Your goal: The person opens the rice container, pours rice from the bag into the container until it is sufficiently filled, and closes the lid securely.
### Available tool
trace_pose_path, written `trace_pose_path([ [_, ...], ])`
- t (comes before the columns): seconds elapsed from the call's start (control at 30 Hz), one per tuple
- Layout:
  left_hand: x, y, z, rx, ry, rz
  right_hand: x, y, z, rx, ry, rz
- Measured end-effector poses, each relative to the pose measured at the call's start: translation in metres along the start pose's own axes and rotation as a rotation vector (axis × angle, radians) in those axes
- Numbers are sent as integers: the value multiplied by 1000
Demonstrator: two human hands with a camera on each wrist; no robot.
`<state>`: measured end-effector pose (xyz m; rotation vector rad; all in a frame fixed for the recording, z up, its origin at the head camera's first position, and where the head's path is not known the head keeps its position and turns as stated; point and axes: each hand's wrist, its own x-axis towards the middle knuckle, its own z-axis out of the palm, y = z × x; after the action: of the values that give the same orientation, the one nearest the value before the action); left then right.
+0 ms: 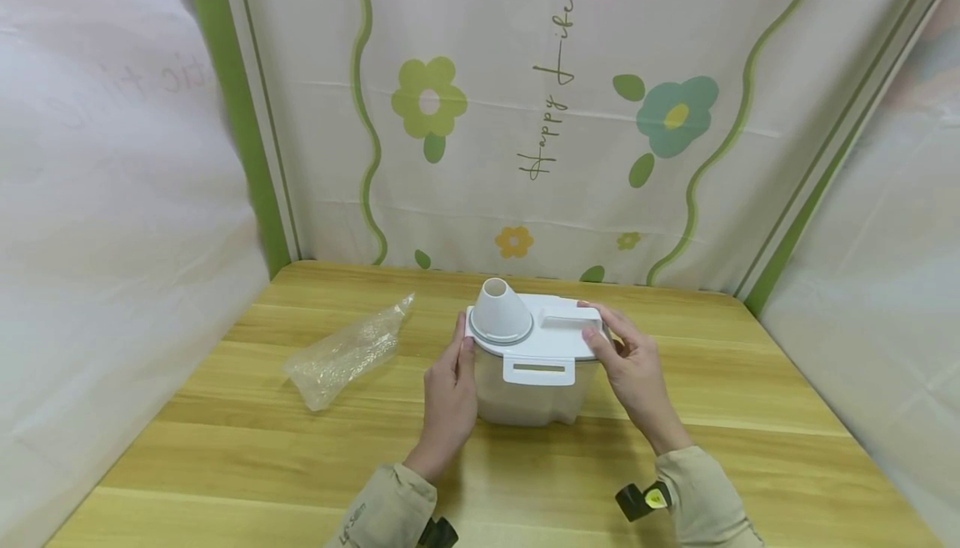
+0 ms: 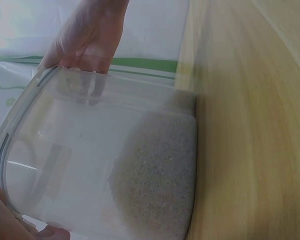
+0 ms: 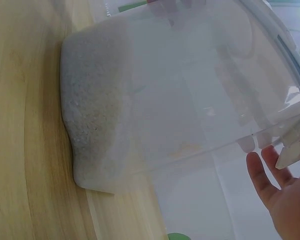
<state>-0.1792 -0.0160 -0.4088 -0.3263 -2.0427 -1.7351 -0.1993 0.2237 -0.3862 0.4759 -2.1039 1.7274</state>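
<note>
A translucent rice container (image 1: 525, 409) stands upright on the table under a white lid (image 1: 536, 339). On the lid are a white cone-shaped cup (image 1: 501, 314) at the left and a handle (image 1: 570, 317) at the right; a slotted latch (image 1: 538, 371) juts from the front. My left hand (image 1: 450, 402) grips the container's left side just below the lid. With its thumb on top near the handle, my right hand (image 1: 636, 371) holds the right end of the lid. Rice (image 2: 157, 175) lies heaped in the bottom, seen through the wall in both wrist views.
A crumpled clear bubble-wrap bag (image 1: 348, 356) lies on the wooden table (image 1: 247, 448), left of the container. Behind the table hangs a flower-printed curtain (image 1: 480, 181), and pale fabric walls close in both sides.
</note>
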Motion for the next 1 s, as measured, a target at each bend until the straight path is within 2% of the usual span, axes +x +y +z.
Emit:
trace_pose_path([
  [0.6, 0, -1, 1, -2, 4, 9, 0, 1, 0, -13, 14, -5],
  [1.0, -1, 1, 3, -12, -2, -20, 0, 4, 1, -1, 16, -10],
])
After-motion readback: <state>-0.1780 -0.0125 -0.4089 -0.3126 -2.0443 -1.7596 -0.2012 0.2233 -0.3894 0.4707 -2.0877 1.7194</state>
